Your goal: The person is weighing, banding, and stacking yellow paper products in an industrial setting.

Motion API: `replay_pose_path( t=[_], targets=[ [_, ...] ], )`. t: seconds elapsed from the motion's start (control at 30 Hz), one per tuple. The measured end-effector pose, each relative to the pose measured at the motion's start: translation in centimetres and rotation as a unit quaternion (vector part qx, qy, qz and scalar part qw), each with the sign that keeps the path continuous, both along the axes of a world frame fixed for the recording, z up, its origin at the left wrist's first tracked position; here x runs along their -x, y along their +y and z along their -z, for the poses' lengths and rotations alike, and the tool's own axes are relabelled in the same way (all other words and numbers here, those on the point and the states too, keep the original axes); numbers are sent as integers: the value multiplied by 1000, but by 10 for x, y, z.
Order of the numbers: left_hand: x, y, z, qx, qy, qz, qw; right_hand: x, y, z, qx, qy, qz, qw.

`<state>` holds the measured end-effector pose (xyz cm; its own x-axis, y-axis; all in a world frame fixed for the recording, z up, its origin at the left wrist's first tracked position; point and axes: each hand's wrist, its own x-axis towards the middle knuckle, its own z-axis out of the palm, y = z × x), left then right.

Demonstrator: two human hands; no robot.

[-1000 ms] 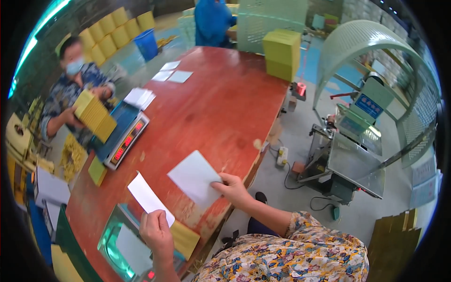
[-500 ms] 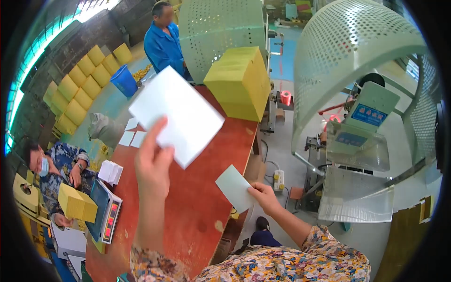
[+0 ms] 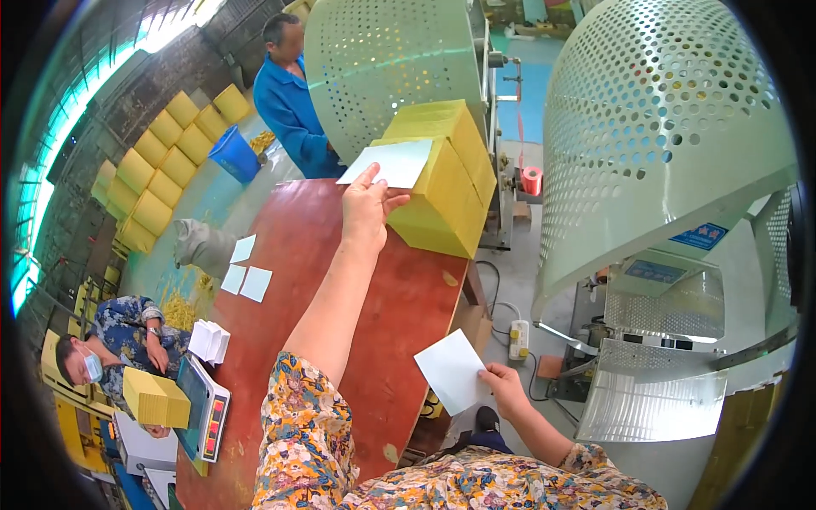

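Observation:
My left hand [image 3: 371,206] reaches far out over the red-brown table, its fingers gripping a white sheet of paper [image 3: 393,161]. That sheet overlaps the front of the yellow paper stack [image 3: 442,191] in my view; whether it touches cannot be made out. Low on the right, my right hand [image 3: 503,387] pinches the edge of a second pale sheet [image 3: 453,371] beside the table's near edge. Three small white sheets [image 3: 256,284] lie on the table's left side.
At left, a scale [image 3: 206,416] bears a yellow paper block [image 3: 153,396], with a masked co-worker [image 3: 127,327] beside it. Another person in blue [image 3: 289,106] stands beyond the table. Perforated guards [image 3: 654,144] cover machines at right. A power strip [image 3: 518,340] lies on the floor.
My left hand has moved right and forward, carrying its sheet from above the table to the yellow stack. My right hand still holds its sheet, and the view has shifted a little.

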<state>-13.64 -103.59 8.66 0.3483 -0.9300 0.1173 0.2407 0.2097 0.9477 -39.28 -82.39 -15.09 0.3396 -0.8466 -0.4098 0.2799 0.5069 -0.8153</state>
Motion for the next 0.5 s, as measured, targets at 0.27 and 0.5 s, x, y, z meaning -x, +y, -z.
replay_pose_path(
  t=[0.27,0.5],
  targets=[
    [-25,3,-1,-68,-52,52,995,-15,-21,-8,-5,-16,-13,1000],
    [-17,22,-10,-11,-33,-21,999,-21,-31,2,9,-9,-17,1000]
  ],
)
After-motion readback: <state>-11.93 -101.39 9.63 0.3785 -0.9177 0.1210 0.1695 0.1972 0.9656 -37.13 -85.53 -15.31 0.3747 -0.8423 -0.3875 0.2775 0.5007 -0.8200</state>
